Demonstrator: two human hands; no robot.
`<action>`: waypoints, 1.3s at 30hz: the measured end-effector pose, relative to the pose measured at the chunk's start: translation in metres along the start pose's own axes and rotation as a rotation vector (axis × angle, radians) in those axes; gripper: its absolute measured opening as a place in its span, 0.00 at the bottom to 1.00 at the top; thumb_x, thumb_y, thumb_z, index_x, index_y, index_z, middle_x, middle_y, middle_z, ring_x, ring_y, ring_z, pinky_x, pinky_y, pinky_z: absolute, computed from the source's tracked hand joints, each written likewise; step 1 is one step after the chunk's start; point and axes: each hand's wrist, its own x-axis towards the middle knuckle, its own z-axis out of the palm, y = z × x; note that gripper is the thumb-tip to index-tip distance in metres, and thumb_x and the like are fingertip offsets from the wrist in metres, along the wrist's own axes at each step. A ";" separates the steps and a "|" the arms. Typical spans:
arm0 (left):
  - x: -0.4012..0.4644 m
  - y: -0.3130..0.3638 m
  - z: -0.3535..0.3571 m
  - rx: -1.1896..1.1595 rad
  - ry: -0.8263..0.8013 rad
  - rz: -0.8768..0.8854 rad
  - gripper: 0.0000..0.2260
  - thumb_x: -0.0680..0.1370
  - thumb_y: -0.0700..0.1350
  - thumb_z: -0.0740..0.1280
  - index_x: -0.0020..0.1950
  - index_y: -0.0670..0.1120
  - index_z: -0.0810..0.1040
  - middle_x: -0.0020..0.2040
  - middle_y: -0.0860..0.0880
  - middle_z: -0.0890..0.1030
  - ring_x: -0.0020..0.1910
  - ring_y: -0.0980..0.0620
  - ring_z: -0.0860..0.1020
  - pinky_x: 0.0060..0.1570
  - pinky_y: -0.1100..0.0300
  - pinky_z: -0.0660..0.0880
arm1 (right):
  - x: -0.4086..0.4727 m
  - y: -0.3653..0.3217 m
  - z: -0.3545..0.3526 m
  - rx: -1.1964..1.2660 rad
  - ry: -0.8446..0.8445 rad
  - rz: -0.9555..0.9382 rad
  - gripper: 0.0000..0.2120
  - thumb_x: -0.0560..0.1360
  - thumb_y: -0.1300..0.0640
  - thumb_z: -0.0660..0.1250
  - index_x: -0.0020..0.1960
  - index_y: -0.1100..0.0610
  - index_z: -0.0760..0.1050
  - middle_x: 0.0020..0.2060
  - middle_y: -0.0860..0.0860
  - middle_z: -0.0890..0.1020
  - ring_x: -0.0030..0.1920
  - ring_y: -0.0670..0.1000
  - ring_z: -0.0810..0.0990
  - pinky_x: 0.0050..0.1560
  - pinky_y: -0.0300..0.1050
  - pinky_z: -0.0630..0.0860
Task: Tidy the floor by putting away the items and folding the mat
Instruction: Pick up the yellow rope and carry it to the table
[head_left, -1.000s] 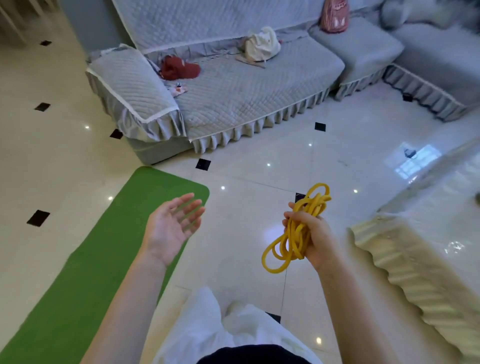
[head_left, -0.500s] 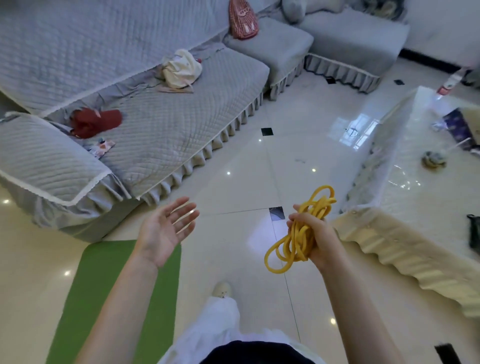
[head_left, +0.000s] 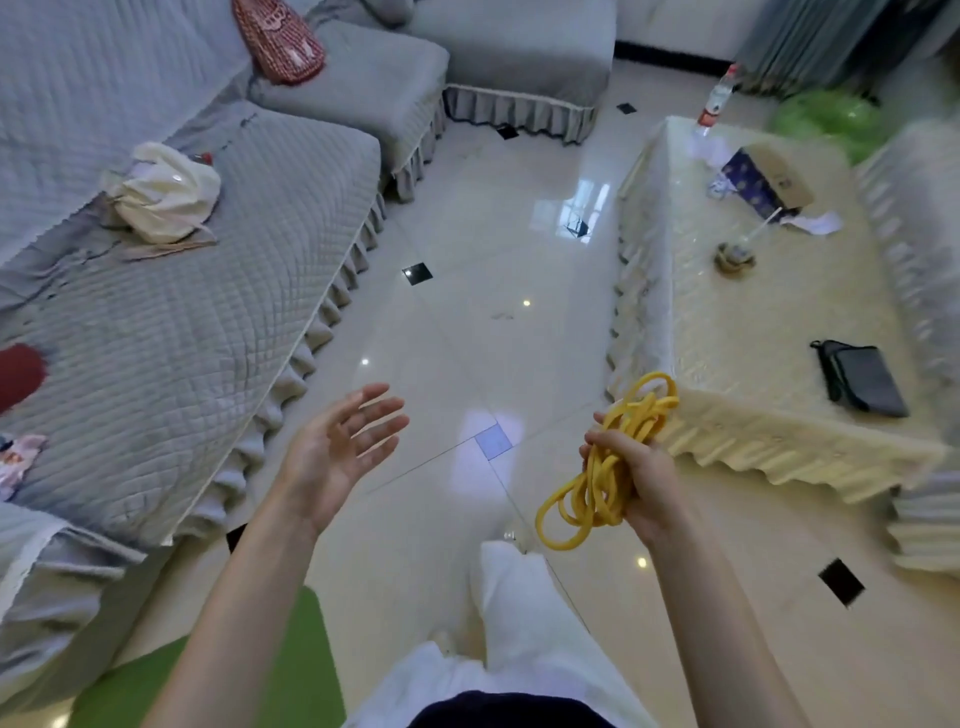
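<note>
Coiled yellow rope (head_left: 605, 467) gripped at mid-bundle in right hand (head_left: 641, 475), loops hanging free below and rising above the fist — carried over the tiled floor (head_left: 467, 338), just beside the covered coffee table (head_left: 753, 322). Left hand (head_left: 337, 452) empty, fingers spread. Likely light, limp, prone to uncoiling; best held across all strands at once. Green mat (head_left: 218, 675) unfolded at lower left.
</note>
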 end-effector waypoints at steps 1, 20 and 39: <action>0.014 0.005 0.006 0.010 -0.010 -0.001 0.11 0.79 0.44 0.57 0.54 0.43 0.77 0.48 0.46 0.82 0.45 0.50 0.82 0.53 0.55 0.73 | 0.012 -0.005 0.002 0.031 0.002 0.014 0.14 0.72 0.68 0.65 0.57 0.62 0.73 0.31 0.53 0.78 0.31 0.48 0.80 0.30 0.41 0.76; 0.285 0.128 0.174 -0.130 -0.040 0.032 0.11 0.78 0.43 0.58 0.53 0.42 0.78 0.47 0.45 0.83 0.44 0.49 0.83 0.43 0.60 0.79 | 0.272 -0.217 0.055 0.056 -0.025 0.001 0.12 0.73 0.69 0.64 0.56 0.63 0.73 0.29 0.53 0.78 0.30 0.48 0.79 0.28 0.39 0.75; 0.592 0.303 0.295 0.042 -0.150 -0.021 0.10 0.79 0.42 0.56 0.52 0.42 0.77 0.45 0.47 0.83 0.43 0.51 0.82 0.43 0.61 0.78 | 0.537 -0.382 0.167 0.250 0.076 -0.081 0.11 0.73 0.69 0.63 0.56 0.64 0.73 0.30 0.54 0.78 0.29 0.48 0.79 0.29 0.39 0.76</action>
